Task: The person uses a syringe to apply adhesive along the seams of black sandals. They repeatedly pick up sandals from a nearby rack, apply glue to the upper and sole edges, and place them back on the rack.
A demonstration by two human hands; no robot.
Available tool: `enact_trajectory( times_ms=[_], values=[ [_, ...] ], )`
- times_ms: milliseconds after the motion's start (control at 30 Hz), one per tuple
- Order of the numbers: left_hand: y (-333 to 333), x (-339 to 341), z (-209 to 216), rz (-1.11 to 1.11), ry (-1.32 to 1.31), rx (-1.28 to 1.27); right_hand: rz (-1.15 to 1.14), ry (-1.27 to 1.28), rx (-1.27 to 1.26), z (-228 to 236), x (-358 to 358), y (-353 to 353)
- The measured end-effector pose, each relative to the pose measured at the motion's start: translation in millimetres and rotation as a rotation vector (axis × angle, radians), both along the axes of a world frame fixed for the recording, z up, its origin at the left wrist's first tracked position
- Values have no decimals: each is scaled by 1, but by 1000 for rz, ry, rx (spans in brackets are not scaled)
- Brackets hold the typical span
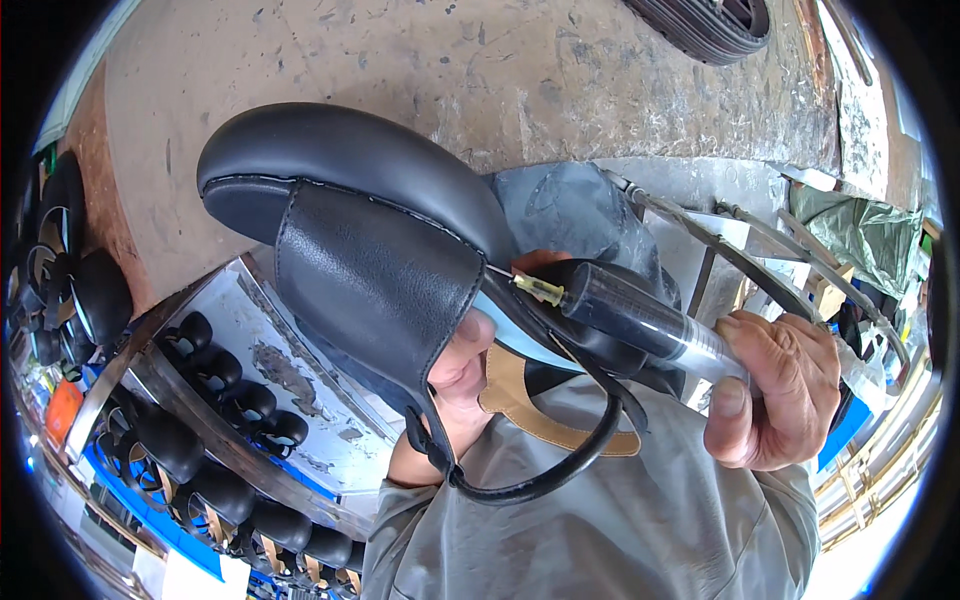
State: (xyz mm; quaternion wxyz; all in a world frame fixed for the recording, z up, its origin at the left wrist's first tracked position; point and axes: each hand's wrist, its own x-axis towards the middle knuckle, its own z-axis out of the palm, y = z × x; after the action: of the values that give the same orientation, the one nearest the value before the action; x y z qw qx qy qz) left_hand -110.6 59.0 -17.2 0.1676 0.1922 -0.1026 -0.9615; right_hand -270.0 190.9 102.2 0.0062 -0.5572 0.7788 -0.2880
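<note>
A black sandal [375, 255] with a thick rounded sole [350, 135], a wide strap and a thin looped ankle strap [540, 490] is held up in front of me. My left hand [462, 375] is closed around it from below, thumb inside the opening; the sandal hides most of its fingers. Between the fingers and thumb of my right hand [780, 390] is a syringe [640, 325] filled with dark contents. Its yellow hub [540, 290] carries a thin needle, whose tip meets the seam between strap and sole. A tan lining piece [530, 400] hangs at the heel.
Beyond the sandal lies a stained worktable [420, 60] with a dark ribbed coil-like object [710, 25] on it. Racks of black sandals [230, 390] stand at the left. At the right are metal bars [710, 240] and a green plastic sheet [850, 235].
</note>
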Motion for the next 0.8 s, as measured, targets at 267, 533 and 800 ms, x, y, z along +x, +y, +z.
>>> enact_trajectory(
  times_ms=[267,533,800],
  values=[
    [2,-6,11,60,-12,-1,-32,48,-77,-7,4,-3],
    [0,-8,9,15,-91,-65,-45,25,-2,2,4,-1],
    [2,-7,-7,79,15,-127,-47,-13,62,4,6,6]
  ],
)
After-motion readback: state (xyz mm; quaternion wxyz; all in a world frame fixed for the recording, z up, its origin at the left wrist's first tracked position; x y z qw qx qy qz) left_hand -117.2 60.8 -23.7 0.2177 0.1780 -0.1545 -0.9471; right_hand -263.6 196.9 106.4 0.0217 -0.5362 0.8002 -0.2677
